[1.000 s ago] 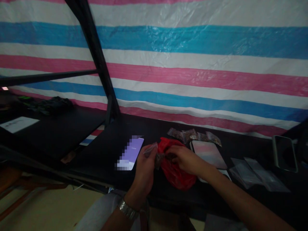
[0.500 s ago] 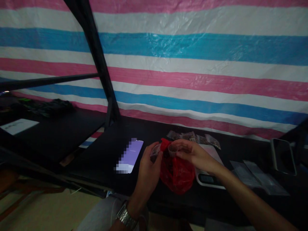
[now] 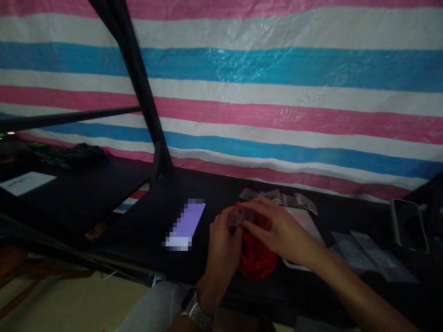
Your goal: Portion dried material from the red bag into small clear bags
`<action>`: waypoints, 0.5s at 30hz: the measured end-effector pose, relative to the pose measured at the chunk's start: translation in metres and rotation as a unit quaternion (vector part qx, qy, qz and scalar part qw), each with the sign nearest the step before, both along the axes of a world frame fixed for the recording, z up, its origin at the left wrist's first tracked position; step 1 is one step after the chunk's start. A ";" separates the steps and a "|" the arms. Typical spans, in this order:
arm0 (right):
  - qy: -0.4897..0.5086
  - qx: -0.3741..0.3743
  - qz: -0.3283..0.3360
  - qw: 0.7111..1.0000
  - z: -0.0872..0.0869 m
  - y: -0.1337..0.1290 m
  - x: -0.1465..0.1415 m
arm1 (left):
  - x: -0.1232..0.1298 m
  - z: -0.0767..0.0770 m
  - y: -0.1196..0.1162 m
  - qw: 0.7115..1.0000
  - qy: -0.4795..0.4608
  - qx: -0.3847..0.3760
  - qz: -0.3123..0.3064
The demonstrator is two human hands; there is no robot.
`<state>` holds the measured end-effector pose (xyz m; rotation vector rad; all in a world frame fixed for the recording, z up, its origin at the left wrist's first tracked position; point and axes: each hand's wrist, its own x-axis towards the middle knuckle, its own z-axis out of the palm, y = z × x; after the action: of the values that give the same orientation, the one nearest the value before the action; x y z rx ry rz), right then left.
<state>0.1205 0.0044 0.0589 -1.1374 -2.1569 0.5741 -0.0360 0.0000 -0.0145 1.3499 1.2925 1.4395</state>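
My left hand (image 3: 221,240) and my right hand (image 3: 277,228) meet over a red plastic bag (image 3: 258,260) lying on the black table (image 3: 155,221). Together their fingertips pinch a small clear plastic pouch (image 3: 237,216) with dark contents, held just above the red bag. A metal watch (image 3: 195,311) sits on my left wrist. A lit phone (image 3: 185,223) lies flat to the left of my left hand. What lies inside the red bag is hidden.
Several small filled pouches (image 3: 277,197) lie behind my hands by the striped tarp (image 3: 277,92). A flat scale (image 3: 304,221) sits under my right wrist. Empty clear bags (image 3: 370,260) and a dark phone (image 3: 408,223) lie at right. A black post (image 3: 138,92) stands at left.
My right hand lifted from the red bag and came to the pouch held by my left hand; both hands now pinch it closer together. The view shifted slightly.
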 end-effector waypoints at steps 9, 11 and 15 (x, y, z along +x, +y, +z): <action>-0.166 0.096 0.002 0.982 0.009 -0.005 -0.005 | 0.011 0.000 0.000 0.999 0.022 0.028 -0.031; -0.195 0.112 0.010 0.974 0.010 -0.004 -0.006 | 0.012 0.000 0.001 0.999 0.015 0.028 -0.041; -0.222 0.143 0.017 0.964 0.010 -0.004 -0.008 | 0.012 -0.001 0.003 0.999 0.019 0.014 -0.039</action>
<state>0.1129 0.0001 0.0690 -1.1462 -2.5364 0.0077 -0.0237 0.0027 -0.0151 1.4364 1.2354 1.3897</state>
